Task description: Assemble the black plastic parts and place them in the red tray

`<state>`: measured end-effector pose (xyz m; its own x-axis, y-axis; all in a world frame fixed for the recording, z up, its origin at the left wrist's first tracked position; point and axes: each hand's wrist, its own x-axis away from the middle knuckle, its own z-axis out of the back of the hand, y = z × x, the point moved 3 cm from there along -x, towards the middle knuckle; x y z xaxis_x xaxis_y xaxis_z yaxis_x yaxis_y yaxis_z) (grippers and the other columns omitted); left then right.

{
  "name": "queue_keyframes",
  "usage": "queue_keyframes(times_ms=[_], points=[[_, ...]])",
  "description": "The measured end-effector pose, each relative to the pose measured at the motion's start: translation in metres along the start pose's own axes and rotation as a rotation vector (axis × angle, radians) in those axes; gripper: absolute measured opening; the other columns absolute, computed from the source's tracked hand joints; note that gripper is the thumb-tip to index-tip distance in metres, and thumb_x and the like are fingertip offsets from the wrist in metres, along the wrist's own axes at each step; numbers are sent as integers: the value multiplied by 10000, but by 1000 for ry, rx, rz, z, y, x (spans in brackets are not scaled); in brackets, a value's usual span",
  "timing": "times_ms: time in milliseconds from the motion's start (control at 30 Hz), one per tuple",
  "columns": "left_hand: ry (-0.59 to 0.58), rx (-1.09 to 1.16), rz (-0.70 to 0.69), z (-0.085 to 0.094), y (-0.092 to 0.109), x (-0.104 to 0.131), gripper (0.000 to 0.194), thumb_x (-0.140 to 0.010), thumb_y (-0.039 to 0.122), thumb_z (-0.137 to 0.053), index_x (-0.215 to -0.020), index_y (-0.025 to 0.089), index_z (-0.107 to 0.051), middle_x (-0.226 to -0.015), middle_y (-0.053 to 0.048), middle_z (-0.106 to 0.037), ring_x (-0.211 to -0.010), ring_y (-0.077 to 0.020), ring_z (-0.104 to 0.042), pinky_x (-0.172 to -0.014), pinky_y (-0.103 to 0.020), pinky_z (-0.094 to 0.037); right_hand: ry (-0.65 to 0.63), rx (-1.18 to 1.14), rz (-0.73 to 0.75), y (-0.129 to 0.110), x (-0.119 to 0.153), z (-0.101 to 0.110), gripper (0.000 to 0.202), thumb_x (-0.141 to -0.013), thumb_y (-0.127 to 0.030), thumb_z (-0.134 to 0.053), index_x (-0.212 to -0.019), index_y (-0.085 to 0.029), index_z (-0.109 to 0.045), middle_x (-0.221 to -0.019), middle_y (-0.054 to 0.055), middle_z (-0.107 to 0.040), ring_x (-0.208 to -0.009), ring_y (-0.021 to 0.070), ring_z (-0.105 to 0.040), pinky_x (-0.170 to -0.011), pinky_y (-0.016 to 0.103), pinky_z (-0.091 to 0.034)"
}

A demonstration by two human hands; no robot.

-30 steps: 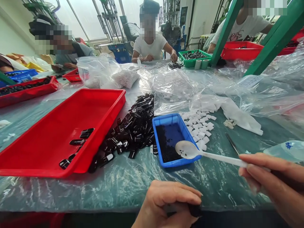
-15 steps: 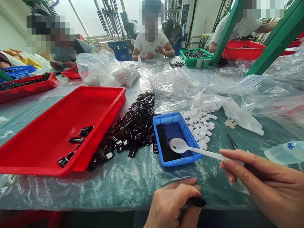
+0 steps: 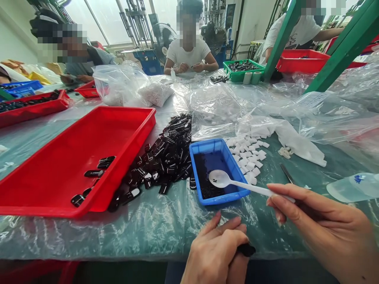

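My right hand [image 3: 322,225] is closed on the handle of a white plastic spoon [image 3: 220,178], pinched between thumb and fingers. Its bowl is over a blue tray [image 3: 242,194] with tiny black bits inside, and a few black bits lie in the bowl. My left hand [image 3: 214,248] is near the table's front edge, its thumb and curled fingers around a small glossy black piece [image 3: 246,249], mostly hidden. A pointed metal tool [image 3: 286,173] shows beyond my right hand; whether it is held or lies on the table I cannot tell.
Left of the blue tray are a heap of glossy black pieces [image 3: 168,156] and a large red tray [image 3: 97,130] with several such pieces. White squares [image 3: 250,157] and plastic bags [image 3: 219,100] lie behind. A clear bottle [image 3: 355,187] lies right. Co-workers sit across the table.
My right hand and the spoon have shifted slightly left, the bowl remaining over the blue tray. The left hand's fingers have stretched forward a little while it keeps the black piece.
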<state>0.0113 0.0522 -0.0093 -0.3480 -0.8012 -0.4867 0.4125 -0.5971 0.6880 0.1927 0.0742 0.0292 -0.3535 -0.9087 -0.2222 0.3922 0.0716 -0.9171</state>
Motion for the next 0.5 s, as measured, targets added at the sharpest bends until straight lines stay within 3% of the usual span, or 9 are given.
queue_keyframes(times_ms=[267,500], points=[[17,-25,-13,-1,-2,4,285,-782,22,-525,-987,219,-549,-992,-4,-782,-1039,-153,-696,-1115,-275,-335,-15,26,-15,2,0,-1,145,-745,-370,-697,-883,-376,-744,-540,-108,-608,-504,43,-549,-632,96,-448],[-1,-42,1,-2,0,4,267,-793,28,-536,-981,218,-538,-994,-10,-781,-1057,-148,-687,-1126,-283,-312,-23,3,9,1,1,-2,147,-751,-337,-699,-883,-386,-740,-538,-112,-609,-485,44,-542,-544,95,-448]])
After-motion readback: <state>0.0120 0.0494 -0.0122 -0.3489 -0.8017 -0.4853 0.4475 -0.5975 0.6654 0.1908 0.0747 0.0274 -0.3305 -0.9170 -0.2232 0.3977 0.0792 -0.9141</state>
